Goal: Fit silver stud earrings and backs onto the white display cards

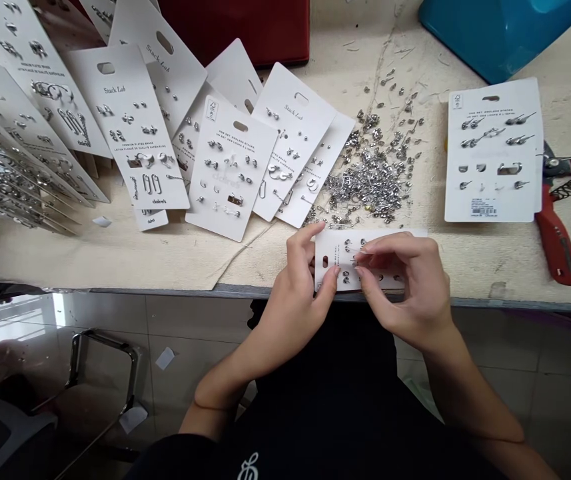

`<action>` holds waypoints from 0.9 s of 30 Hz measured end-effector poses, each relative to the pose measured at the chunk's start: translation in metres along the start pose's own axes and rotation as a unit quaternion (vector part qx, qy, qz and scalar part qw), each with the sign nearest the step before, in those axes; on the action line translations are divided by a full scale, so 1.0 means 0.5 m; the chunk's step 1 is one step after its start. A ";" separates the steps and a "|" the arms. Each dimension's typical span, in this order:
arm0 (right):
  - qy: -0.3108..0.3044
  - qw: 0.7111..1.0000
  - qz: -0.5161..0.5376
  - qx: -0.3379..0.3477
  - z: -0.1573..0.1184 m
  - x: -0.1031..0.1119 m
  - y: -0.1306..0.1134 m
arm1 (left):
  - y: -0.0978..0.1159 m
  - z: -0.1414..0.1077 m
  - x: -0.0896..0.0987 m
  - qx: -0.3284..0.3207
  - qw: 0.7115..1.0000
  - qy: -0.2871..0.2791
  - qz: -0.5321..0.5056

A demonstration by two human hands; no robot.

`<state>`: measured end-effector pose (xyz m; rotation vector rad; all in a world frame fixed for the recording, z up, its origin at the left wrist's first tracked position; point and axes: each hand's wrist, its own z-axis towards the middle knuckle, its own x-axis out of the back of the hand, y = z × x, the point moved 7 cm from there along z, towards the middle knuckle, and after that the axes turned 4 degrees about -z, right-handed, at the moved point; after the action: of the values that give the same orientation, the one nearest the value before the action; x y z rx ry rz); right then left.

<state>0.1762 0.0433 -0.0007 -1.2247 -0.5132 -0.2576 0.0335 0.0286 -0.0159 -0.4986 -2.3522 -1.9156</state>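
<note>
At the near edge of the table (190, 257), in front of the person's dark top (325, 393), a white earring card (330, 241) is turned sideways, its hanging slot toward the left. The left hand (296, 290) has hold of that slotted end: its thumb presses on the face of the card, the forefinger reaches along toward the far edge, and the other fingers are tucked mostly out of sight. The right hand (412, 290) is curved over the card, thumb and forefinger brought nearly together above the small metal earrings; whether a tiny piece is pinched between those tips is too small to tell.

Just beyond the card lies a loose heap of small metal pieces (372, 183). To its left, more cards (232, 150) fitted with earrings overlap one another, and others stand slanted in a row at the far left. On the right are a small stack of cards (495, 157) and, beside it, red-handled pliers (559, 233). A dark red object (245, 30) and a blue object (500, 33) sit at the back.
</note>
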 end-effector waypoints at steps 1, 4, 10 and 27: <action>-0.001 1.000 -0.003 0.000 0.000 -0.001 -0.001 | 0.001 0.000 0.000 -0.002 1.000 -0.001 -0.002; 0.000 1.000 -0.013 0.005 0.000 -0.003 -0.005 | 0.002 0.000 -0.001 -0.006 1.000 -0.003 -0.003; -0.009 1.000 -0.015 0.015 -0.002 -0.009 -0.009 | 0.000 0.001 0.000 -0.006 1.000 -0.006 -0.011; 0.012 0.998 -0.010 0.055 0.003 0.012 -0.015 | 0.067 0.002 0.046 -0.204 0.969 0.091 0.111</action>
<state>0.1777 0.0429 0.0090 -1.1088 -0.5115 -0.2569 0.0213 0.0401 0.0212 -0.5558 -1.7152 -2.2267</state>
